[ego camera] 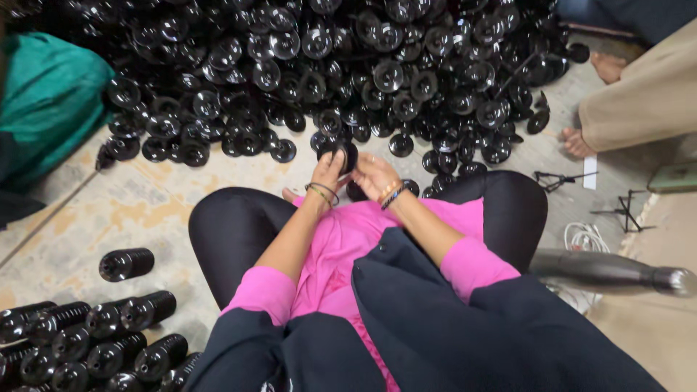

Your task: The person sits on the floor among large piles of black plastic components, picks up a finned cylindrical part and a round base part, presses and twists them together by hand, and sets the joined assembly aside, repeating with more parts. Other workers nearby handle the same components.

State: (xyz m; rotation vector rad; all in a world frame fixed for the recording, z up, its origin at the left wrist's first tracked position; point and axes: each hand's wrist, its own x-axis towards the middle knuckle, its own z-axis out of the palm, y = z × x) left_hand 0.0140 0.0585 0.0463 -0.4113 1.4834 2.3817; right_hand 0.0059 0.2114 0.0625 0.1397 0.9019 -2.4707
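Observation:
I sit on the floor with my knees apart. My left hand (pixel 328 172) and my right hand (pixel 375 174) meet just in front of my lap, both closed around one round black plastic disc (pixel 348 155) held on edge between them. Each wrist wears bracelets. A big heap of the same glossy black discs (pixel 327 65) covers the floor right beyond my hands.
Stacked columns of black discs (pixel 87 341) lie at the lower left. A green cloth bundle (pixel 43 101) sits at left. Another person's bare feet (pixel 581 141) and beige legs are at the right. A dark metal bottle (pixel 610 270), white cord and small black wire stands (pixel 624 210) lie at right.

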